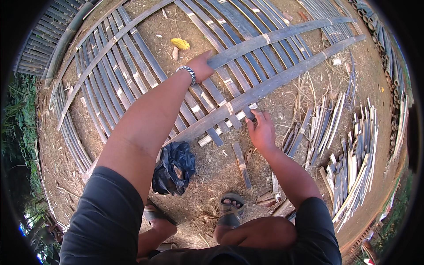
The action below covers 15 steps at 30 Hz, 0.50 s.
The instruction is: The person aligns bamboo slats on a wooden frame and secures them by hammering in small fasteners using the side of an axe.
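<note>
The left hand is stretched far forward, fingers clenched; the right hand sits nearer, fingers bent, arm flexed.

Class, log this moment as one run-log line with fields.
left hand: grips upper bamboo slat | right hand: fingertips on lower crossing slat | nearby: black bag, woven bamboo panel

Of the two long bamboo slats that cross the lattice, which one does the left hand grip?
The left hand grips the upper cross slat; the right hand touches the lower cross slat.
</note>
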Each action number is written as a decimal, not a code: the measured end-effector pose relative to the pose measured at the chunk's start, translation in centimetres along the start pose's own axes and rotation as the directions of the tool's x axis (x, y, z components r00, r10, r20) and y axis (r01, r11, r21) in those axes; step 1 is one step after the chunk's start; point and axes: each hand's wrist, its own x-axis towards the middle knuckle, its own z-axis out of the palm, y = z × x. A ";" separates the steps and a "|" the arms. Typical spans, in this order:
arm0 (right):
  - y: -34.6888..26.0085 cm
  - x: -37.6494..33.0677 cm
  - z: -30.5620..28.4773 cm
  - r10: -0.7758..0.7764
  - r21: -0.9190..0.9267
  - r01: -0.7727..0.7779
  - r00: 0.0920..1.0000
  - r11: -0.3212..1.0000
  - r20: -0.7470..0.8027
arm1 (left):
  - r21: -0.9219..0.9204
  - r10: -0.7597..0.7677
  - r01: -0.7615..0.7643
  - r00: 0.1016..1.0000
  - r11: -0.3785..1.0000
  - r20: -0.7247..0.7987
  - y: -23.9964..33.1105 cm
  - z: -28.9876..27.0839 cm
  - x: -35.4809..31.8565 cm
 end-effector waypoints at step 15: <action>-0.3 0.0 -0.3 -0.030 0.049 0.032 0.999 0.998 -0.045 | 0.008 0.040 -0.040 0.999 0.999 0.003 -0.2 -0.1 -0.3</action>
